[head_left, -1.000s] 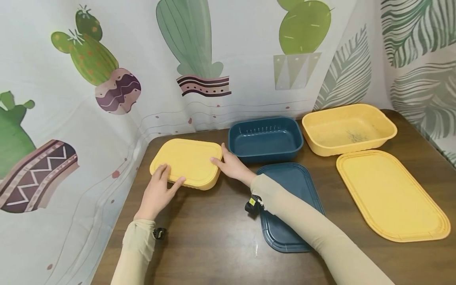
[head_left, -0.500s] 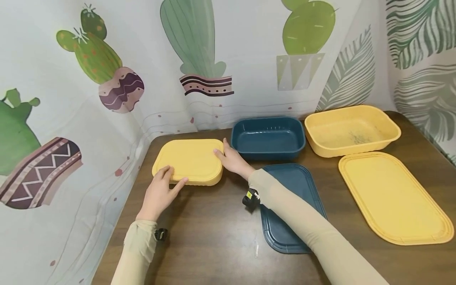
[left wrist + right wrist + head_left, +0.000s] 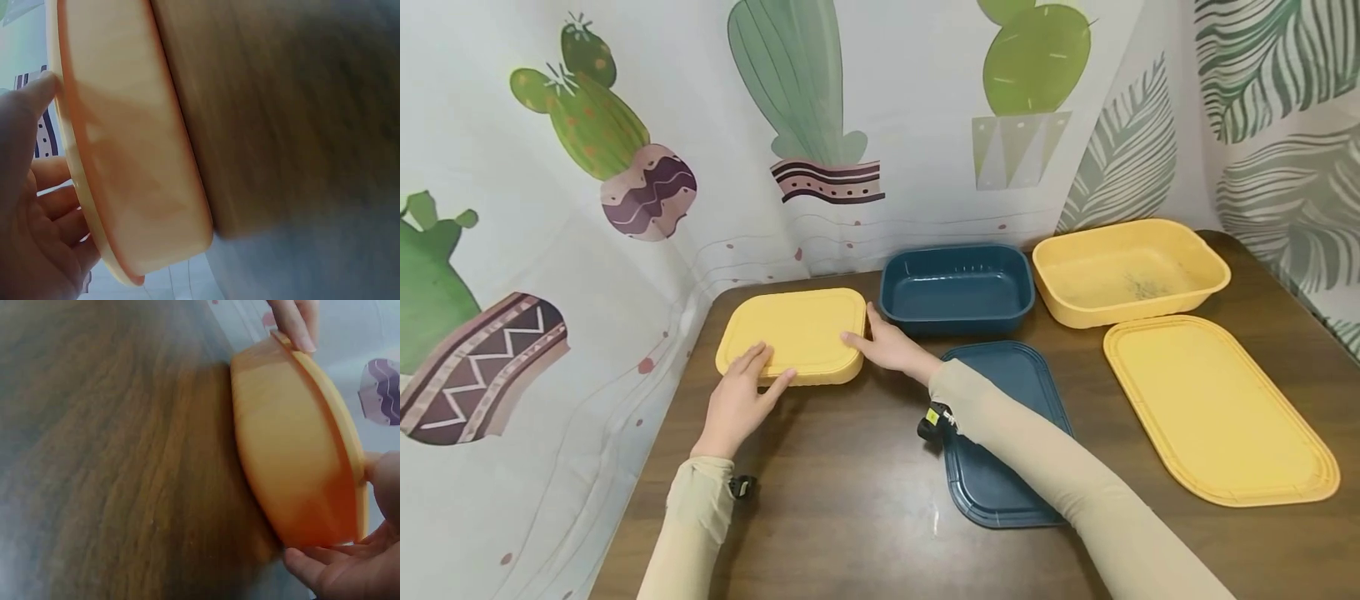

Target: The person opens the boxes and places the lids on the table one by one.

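A yellow lidded box sits at the table's back left, its flat lid facing up. My left hand rests on its near left corner, fingers over the lid and thumb at the front edge. In the left wrist view, fingers touch the lid along its rim, the yellow side wall beside them. My right hand grips the right end, thumb on the lid and fingers along the side. The right wrist view shows that hand with fingertips low on the box wall, close to the tabletop.
Right of the box stands an open dark blue box, then an open yellow box. A dark blue lid lies partly under my right forearm. A yellow lid lies at the right. A cactus-print cloth hangs behind the table.
The lidded box's near right corner has come down and its front edge has moved slightly back, so it now sits level. Both hands have stayed on it.
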The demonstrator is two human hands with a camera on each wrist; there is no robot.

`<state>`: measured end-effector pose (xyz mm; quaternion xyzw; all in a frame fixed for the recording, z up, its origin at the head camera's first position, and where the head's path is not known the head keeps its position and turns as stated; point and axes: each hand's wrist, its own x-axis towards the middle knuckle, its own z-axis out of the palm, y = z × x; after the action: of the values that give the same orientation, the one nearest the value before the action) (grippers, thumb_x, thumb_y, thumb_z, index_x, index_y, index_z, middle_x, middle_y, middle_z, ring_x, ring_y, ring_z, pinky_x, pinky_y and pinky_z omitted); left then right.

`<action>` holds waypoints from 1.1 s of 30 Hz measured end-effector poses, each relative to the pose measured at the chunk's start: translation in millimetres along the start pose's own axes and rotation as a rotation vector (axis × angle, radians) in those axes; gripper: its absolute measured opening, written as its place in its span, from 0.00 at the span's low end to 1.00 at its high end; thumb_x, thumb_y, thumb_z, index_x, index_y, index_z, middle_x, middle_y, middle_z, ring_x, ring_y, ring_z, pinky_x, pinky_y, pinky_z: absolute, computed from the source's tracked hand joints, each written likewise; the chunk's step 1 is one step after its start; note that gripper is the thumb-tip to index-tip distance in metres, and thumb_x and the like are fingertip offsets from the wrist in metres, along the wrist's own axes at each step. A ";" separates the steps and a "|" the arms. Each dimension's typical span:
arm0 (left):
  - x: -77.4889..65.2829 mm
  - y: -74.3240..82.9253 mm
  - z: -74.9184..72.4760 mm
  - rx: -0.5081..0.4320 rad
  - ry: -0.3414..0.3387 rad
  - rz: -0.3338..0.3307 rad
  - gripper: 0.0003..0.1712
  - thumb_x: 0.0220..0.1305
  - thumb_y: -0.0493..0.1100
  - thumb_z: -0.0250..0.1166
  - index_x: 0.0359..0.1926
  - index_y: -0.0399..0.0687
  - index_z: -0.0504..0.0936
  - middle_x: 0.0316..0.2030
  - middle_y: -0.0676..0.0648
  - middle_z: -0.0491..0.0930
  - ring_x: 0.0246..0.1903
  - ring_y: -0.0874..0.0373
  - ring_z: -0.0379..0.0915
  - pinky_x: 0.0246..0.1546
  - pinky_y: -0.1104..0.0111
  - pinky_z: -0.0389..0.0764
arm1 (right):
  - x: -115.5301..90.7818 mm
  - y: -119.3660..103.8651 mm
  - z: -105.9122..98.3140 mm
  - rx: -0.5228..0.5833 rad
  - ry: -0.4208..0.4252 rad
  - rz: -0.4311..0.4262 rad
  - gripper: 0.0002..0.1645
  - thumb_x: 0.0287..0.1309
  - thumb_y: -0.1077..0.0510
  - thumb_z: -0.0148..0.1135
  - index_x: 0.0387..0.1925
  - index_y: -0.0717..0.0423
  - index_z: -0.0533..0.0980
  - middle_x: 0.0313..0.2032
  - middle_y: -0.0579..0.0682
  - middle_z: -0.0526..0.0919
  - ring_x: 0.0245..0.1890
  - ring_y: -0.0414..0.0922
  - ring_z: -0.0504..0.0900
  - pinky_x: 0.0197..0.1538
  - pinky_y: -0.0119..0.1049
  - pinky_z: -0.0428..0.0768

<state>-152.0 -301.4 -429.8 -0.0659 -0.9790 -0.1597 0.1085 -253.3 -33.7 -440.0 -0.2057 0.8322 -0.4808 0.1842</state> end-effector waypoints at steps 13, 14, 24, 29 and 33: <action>20.5 1.0 4.9 0.002 -0.025 -0.057 0.46 0.70 0.69 0.56 0.69 0.34 0.71 0.70 0.34 0.67 0.69 0.37 0.62 0.62 0.42 0.69 | 13.6 22.6 6.4 0.086 -0.012 -0.045 0.69 0.58 0.26 0.62 0.81 0.50 0.33 0.80 0.53 0.43 0.77 0.48 0.51 0.74 0.50 0.58; 21.8 0.3 5.3 0.004 -0.019 -0.058 0.45 0.70 0.69 0.57 0.69 0.34 0.71 0.69 0.34 0.67 0.69 0.37 0.62 0.62 0.42 0.69 | 14.4 23.7 7.0 0.087 -0.022 -0.063 0.71 0.56 0.27 0.65 0.81 0.48 0.32 0.80 0.52 0.41 0.77 0.48 0.50 0.74 0.50 0.58; 28.8 -1.0 5.6 0.019 -0.011 -0.044 0.45 0.70 0.68 0.57 0.68 0.33 0.71 0.69 0.32 0.67 0.68 0.37 0.63 0.61 0.42 0.70 | 28.5 27.2 18.6 0.045 0.065 -0.172 0.82 0.43 0.49 0.84 0.80 0.55 0.31 0.79 0.59 0.36 0.79 0.53 0.41 0.76 0.48 0.50; 29.9 -1.1 4.4 0.017 -0.017 -0.043 0.45 0.70 0.68 0.57 0.68 0.32 0.71 0.69 0.32 0.67 0.68 0.36 0.63 0.61 0.41 0.70 | 32.5 25.3 21.6 0.035 0.090 -0.182 0.85 0.40 0.50 0.85 0.79 0.54 0.28 0.79 0.58 0.38 0.78 0.51 0.43 0.76 0.45 0.50; 31.0 -3.4 3.1 0.020 -0.034 -0.041 0.45 0.70 0.68 0.57 0.68 0.33 0.70 0.69 0.32 0.66 0.69 0.37 0.62 0.62 0.41 0.69 | 35.4 26.8 23.1 0.030 0.080 -0.174 0.86 0.41 0.48 0.85 0.79 0.55 0.27 0.79 0.57 0.38 0.78 0.50 0.43 0.76 0.44 0.51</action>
<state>-183.1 -300.6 -426.4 -0.0475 -0.9834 -0.1508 0.0891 -276.1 -56.7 -478.1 -0.2549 0.8107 -0.5151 0.1115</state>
